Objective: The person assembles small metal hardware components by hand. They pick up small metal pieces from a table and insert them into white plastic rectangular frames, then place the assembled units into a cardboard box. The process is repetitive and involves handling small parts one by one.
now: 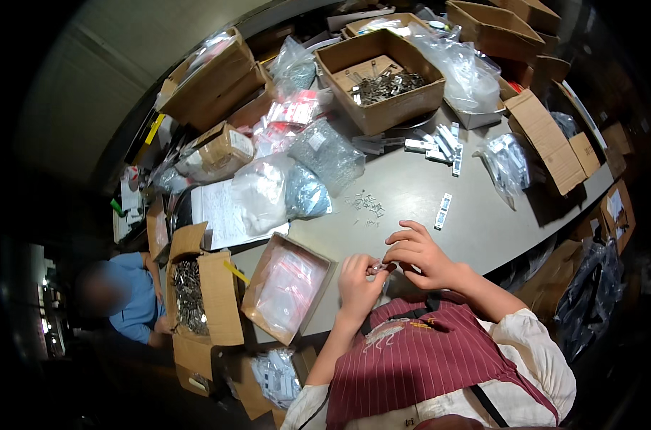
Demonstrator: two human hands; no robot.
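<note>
Head view: left hand closed, pinching small shiny piece, kind unclear, by table's near edge. Right hand loosely curled, fingertips at it, grip uncertain. Best: light pinch, steady wrists.

Maroon pinstriped apron, dark straps, cream sleeves

View taken by left fisheye camera, worn on head, pointed down; table seen from above at close range, hands framed below centre, straight edges bent.
</note>
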